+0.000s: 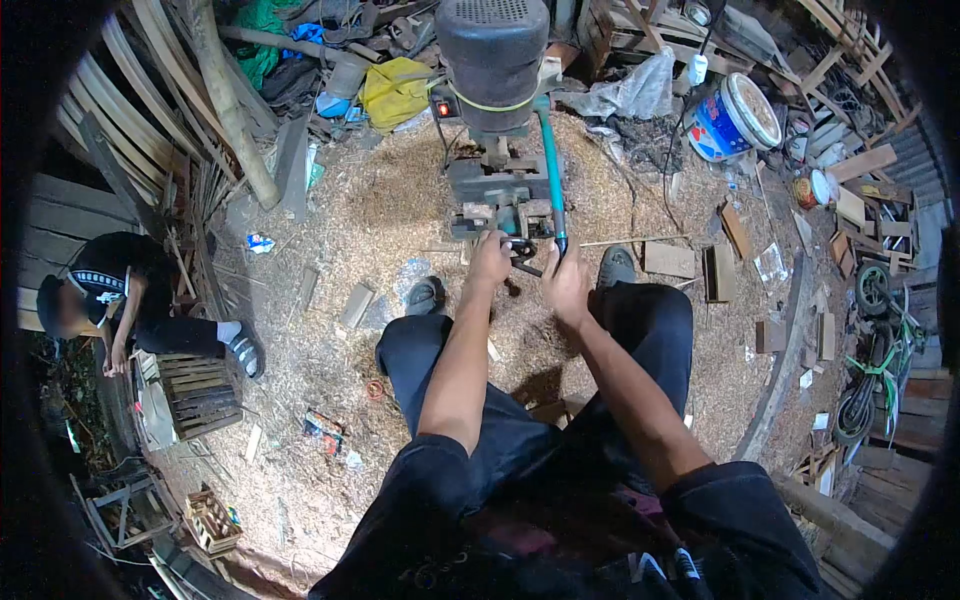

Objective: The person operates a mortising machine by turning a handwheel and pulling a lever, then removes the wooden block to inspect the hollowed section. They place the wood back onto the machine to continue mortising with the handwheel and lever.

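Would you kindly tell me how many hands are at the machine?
2: the left hand at the black handle, and the right hand at the green lever's lower end. No others show there.

The 2 forearms (462, 365) stretch forward, left hand (490, 260) and right hand (568, 290) curled.

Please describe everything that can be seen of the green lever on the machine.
The green lever is a long, straight, tube-like bar, apparently painted metal, with a black near end. Its far end meets the machine, at the right side of the picture's dark housing; from there it runs toward the right hand, at the black end. The exact grip is unclear.
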`<state>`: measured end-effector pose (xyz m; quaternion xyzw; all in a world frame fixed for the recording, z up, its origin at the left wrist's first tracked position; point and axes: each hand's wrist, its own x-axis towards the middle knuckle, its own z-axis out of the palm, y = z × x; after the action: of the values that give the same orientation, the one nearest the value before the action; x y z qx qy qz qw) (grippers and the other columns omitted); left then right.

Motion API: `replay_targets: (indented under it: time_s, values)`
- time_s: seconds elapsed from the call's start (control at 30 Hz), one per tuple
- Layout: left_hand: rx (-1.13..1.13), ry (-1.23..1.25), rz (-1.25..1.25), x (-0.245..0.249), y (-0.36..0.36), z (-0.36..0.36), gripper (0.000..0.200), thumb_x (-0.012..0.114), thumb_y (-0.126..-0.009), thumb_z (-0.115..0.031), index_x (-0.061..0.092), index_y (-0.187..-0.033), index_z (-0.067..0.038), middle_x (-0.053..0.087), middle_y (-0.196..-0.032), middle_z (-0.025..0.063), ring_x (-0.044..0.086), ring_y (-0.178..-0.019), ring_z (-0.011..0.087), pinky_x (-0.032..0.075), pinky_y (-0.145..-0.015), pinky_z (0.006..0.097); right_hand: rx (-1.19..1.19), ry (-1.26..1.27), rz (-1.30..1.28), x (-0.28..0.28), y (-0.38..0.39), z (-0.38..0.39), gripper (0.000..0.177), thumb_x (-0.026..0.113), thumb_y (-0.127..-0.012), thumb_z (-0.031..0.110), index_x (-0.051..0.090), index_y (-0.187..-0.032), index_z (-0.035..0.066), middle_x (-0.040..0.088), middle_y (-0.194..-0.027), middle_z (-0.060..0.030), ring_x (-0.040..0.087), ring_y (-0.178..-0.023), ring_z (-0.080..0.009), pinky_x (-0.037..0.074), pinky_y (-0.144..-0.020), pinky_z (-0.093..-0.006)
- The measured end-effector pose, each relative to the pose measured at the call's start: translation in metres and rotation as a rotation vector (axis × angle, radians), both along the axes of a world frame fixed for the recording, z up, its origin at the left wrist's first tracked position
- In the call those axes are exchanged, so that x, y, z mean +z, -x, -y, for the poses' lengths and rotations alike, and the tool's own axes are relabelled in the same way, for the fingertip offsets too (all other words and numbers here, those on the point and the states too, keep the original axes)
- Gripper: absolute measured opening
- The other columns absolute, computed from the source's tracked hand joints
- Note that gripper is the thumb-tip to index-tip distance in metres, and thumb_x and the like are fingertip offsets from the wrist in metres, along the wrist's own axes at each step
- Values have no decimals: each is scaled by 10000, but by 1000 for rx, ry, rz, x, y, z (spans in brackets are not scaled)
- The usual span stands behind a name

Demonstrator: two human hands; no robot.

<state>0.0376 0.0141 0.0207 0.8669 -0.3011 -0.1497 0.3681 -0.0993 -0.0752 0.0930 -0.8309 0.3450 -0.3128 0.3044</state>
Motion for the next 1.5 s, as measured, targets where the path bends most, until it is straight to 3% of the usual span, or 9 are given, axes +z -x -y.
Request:
replay_targets:
  time_s: [0.13, 0.33, 0.83, 0.97, 1.07, 1.1, 1.23, 1.37, 1.5]
  values:
    - [3, -14, 36, -5, -7, 5, 191, 614, -881, -113, 596, -1055, -35, 584, -1117, 201, 565, -1070, 410, 457, -917, 490, -9, -65, -99, -14, 0, 0, 337, 482, -981, 206, 486, -1175, -69, 609, -929, -333, 602, -880, -499, 460, -769, -564]
    - [15, 10, 55, -5, -3, 4, 198, 637, -859, -95, 589, -1042, -37, 594, -1062, 204, 560, -1039, 411, 451, -911, 488, 0, -291, -268, -25, -4, 1, 353, 465, -987, 227, 460, -1253, -5, 594, -1018, -340, 604, -877, -504, 462, -745, -582]
    - [-22, 190, -70, -6, 0, -13, 321, 610, -883, -67, 597, -1202, -36, 600, -1196, 185, 541, -1155, 390, 438, -988, 450, 85, -61, -26, -44, 2, 5, 287, 496, -992, 213, 450, -1159, -16, 612, -859, -298, 586, -782, -517, 452, -658, -562]
    - [-18, 267, 79, -32, 10, -15, 446, 586, -863, -28, 550, -1307, -53, 559, -1311, 216, 531, -1203, 405, 419, -1045, 429, 171, 376, 340, 80, 2, 17, 297, 550, -976, 225, 558, -1083, -51, 645, -896, -243, 645, -793, -390, 477, -662, -482]
    - [-178, 469, 169, -79, -7, -14, 503, 571, -851, -20, 515, -1350, -52, 545, -1323, 243, 517, -1224, 411, 407, -1057, 434, 245, -348, 181, 206, -11, 29, 355, 575, -977, 279, 633, -828, -38, 630, -739, -162, 622, -716, -175, 472, -634, -337]
    - [-215, 552, 170, -57, -4, -17, 490, 558, -860, -63, 514, -1348, -43, 539, -1321, 265, 511, -1231, 421, 407, -1057, 441, 234, -113, 180, 238, -26, 48, 413, 565, -984, 347, 642, -824, -27, 586, -621, -91, 551, -650, -107, 437, -597, -286]
    - [-143, 137, 57, -46, -11, -14, 422, 541, -915, -183, 546, -1313, -43, 570, -1308, 229, 549, -1205, 368, 426, -1036, 419, 297, 97, 623, 312, -116, 110, 314, 581, -982, 307, 589, -932, -3, 615, -788, -72, 566, -764, -183, 446, -713, -347]
    - [-114, -87, 6, -24, -11, -9, 384, 566, -930, -203, 583, -1281, -49, 623, -1242, 201, 586, -1164, 339, 445, -1011, 406, 470, 107, 777, 311, -162, 154, 498, 573, -977, 424, 559, -1200, -20, 652, -1074, -123, 591, -1002, -216, 451, -899, -321]
    - [91, 106, -119, -27, -9, -12, 327, 620, -932, -243, 657, -1196, -53, 665, -1167, 195, 610, -1128, 340, 457, -993, 399, 278, -129, 553, 238, -113, 135, 509, 570, -970, 437, 618, -1191, -19, 670, -1104, -169, 615, -1030, -212, 491, -868, -342]
